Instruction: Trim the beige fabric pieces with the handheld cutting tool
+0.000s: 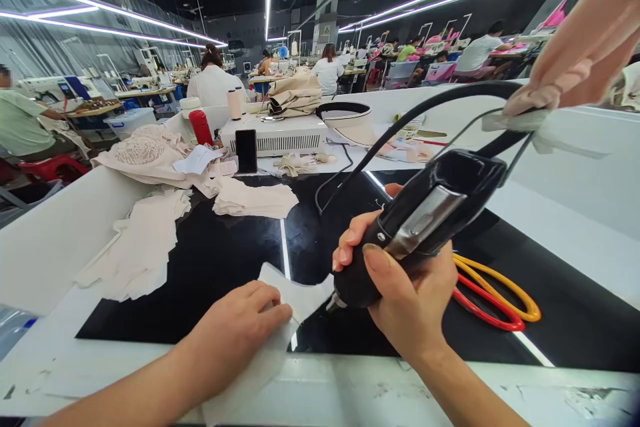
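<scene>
My left hand (237, 330) lies over a pale fabric piece (293, 293), thumb and fingers drawn together on it. The fabric runs under my palm toward the front edge. My right hand (410, 293) wraps round a black corded hand tool (440, 207) with a metal lever-like plate on its side. Its narrow metal tip (336, 302) points down to the left, close to the fabric's right edge; whether they touch I cannot tell. A thick black cable (400, 123) arches from the tool, caught at the upper right by a knotted beige strip (530, 107).
A glossy black board (220, 260) covers the white table. Stacked fabric pieces (257, 199) and a fabric heap (140, 240) lie left. Behind stand a phone (246, 150) and a white vented box (280, 137). Red and orange loops (500, 293) lie right. Several people work beyond.
</scene>
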Motion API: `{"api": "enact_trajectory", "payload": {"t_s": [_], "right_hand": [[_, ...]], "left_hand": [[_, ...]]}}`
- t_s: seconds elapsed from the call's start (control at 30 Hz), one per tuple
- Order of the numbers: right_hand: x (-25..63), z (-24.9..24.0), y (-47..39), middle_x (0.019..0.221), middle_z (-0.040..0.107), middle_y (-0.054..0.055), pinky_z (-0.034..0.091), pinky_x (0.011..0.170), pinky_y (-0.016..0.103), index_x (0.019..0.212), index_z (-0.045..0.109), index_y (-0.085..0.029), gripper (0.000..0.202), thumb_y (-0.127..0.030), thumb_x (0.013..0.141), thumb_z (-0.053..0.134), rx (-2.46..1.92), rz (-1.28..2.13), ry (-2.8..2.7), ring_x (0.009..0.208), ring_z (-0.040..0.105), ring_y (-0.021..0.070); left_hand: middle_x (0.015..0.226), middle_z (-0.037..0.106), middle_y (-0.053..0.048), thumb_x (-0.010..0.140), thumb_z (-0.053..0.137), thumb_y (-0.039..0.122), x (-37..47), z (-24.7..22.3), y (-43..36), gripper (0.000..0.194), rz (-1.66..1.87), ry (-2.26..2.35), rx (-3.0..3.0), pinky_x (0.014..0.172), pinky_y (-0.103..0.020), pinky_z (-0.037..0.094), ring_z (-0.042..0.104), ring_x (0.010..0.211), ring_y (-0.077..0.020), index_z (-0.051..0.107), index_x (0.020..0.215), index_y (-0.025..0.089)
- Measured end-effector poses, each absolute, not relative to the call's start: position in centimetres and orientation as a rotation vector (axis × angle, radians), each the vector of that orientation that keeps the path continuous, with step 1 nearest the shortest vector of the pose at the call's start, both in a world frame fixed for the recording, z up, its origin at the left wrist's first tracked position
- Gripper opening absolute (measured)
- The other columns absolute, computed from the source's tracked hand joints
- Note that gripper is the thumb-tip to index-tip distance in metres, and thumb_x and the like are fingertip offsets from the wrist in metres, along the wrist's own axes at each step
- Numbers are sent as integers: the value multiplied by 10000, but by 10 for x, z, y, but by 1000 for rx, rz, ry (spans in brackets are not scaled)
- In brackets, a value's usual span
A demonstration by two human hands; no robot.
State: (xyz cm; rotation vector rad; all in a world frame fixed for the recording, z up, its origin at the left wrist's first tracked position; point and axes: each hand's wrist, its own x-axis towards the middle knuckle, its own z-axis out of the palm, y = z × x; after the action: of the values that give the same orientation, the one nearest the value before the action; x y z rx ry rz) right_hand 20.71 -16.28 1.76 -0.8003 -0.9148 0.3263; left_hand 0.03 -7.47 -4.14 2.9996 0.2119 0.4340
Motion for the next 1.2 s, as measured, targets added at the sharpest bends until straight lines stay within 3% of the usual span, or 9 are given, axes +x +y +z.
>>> {"api": "enact_trajectory", "payload": {"t_s": [0.13, 0.23, 0.47, 0.7, 1.2], "right_hand": [[206, 19, -164, 820, 707, -54, 587, 503, 270, 1133, 652, -307, 385, -433, 865, 899, -819, 318, -920, 556, 650, 131], [205, 19, -165, 814, 699, -48, 587, 505, 279, 1168, 659, -311, 393, -429, 873, 891, -828, 324, -929, 556, 644, 137], [204, 16, -169, 822, 714, -25, 601, 503, 286, 1300, 654, -343, 480, -396, 885, 888, -799, 366, -948, 568, 662, 154], [207, 14, -178, 818, 709, -12, 619, 513, 305, 1326, 654, -347, 469, -366, 910, 870, -810, 379, -959, 579, 674, 167], [214, 16, -190, 806, 678, 8, 598, 465, 346, 1318, 662, -349, 445, -372, 917, 852, -880, 389, -978, 579, 653, 201]], "left_hand": [[1220, 758, -62, 987, 528, -38, -3, -36, -41, 385, 461, -93, 2960, 1131, -377, 539, 711, 1189, -218, 668, 1246, 209], [1287, 773, -46, 998, 527, -20, -3, -30, -28, 415, 413, -135, 2900, 1234, -401, 465, 709, 1256, -197, 683, 1291, 229], [1268, 765, -95, 1003, 464, -18, 27, -20, -27, 397, 455, 80, 2812, 1038, -309, 611, 729, 1198, -199, 728, 1223, 180], [1263, 760, -102, 988, 498, -24, 57, -31, -20, 393, 343, 113, 2847, 1060, -333, 607, 731, 1196, -218, 721, 1259, 153], [1271, 747, -104, 1025, 484, 30, 39, -41, -16, 328, 376, 72, 2795, 1036, -316, 602, 732, 1168, -216, 734, 1190, 164]]}}
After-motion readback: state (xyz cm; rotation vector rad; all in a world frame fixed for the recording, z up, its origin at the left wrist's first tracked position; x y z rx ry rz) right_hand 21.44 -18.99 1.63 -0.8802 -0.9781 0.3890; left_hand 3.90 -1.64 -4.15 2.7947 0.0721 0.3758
